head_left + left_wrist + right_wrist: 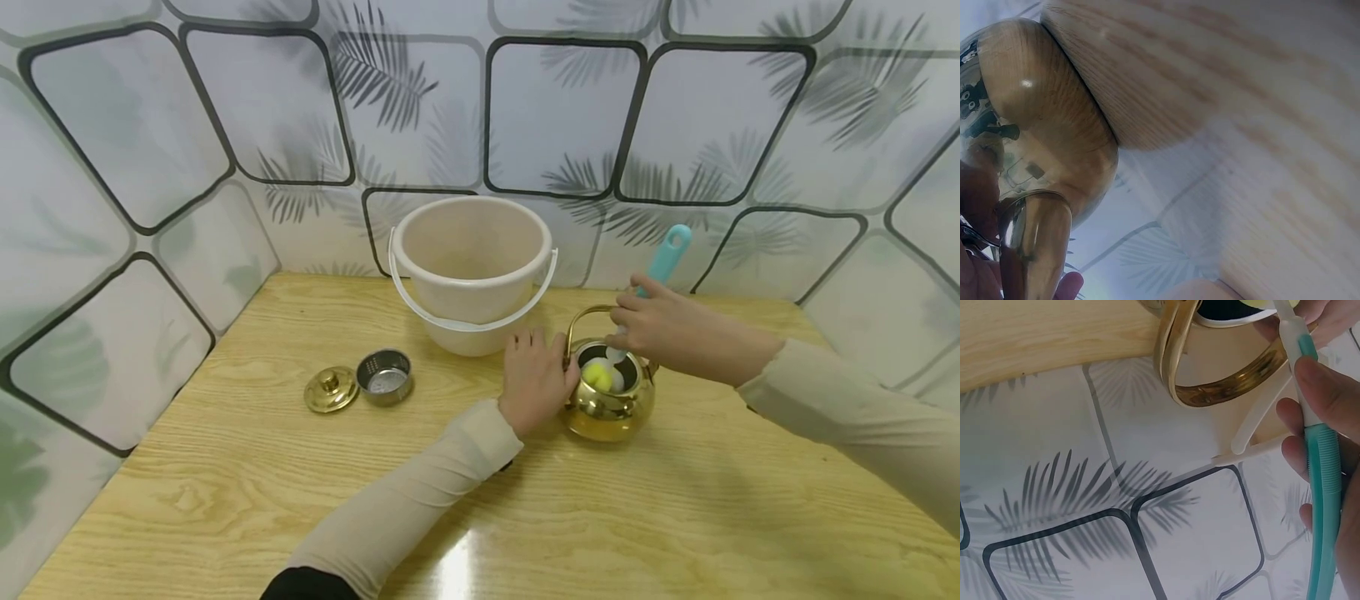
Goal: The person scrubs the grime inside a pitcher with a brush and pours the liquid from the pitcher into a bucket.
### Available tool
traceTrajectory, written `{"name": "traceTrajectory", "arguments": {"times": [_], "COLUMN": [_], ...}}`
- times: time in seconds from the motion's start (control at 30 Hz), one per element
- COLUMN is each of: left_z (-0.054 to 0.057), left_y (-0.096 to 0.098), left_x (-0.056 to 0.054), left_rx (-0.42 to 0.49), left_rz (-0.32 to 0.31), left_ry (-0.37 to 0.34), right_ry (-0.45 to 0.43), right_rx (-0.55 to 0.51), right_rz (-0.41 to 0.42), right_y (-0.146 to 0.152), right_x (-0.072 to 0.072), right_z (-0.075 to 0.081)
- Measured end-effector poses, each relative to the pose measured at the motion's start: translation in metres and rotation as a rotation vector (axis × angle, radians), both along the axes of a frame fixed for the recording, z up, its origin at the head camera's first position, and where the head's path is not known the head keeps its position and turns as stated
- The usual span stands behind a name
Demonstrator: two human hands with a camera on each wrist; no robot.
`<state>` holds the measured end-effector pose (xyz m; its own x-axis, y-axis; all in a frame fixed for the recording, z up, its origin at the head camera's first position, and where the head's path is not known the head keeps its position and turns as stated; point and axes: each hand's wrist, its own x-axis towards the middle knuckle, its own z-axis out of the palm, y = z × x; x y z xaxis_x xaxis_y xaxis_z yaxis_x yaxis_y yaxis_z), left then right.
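A shiny gold kettle [611,423] stands on the wooden table with its top uncovered. My left hand [531,379] grips it at the left side; in the left wrist view the fingers and thumb lie around the spout [1036,247]. With my right hand [667,327] I hold a cleaning brush [666,257] by its turquoise handle, tilted up to the right. The brush's yellow and white head [598,377] is down inside the kettle's mouth. The kettle's hoop handle [1229,395] stands up behind the opening, partly hidden by the right hand in the head view.
A white bucket [472,310] with its bail hanging in front stands close behind the left hand. On the left lie a gold lid [331,390] and a small metal strainer [384,385]. Patterned walls [566,125] border the table [247,467].
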<state>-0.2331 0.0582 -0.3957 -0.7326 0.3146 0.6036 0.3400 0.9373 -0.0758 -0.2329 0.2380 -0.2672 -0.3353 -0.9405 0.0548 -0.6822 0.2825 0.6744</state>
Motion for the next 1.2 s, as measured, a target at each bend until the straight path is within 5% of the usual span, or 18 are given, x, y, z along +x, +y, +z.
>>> {"name": "traceTrajectory", "arguments": {"times": [0.4,1.2], "left_z": [0.0004,0.0004], "left_y": [0.0001,0.0], "left_x": [-0.0002,-0.0008], "left_rx": [0.0,0.005], "left_rz": [-0.005,-0.01], "left_ry": [-0.036,-0.032], "right_ry": [0.003,0.093], "right_rx": [-0.055,0.032], "right_rz": [-0.001,-0.055], "right_y": [0.0001,0.0062], "right_x": [-0.001,0.0018], "right_z": [-0.0036,-0.004]}}
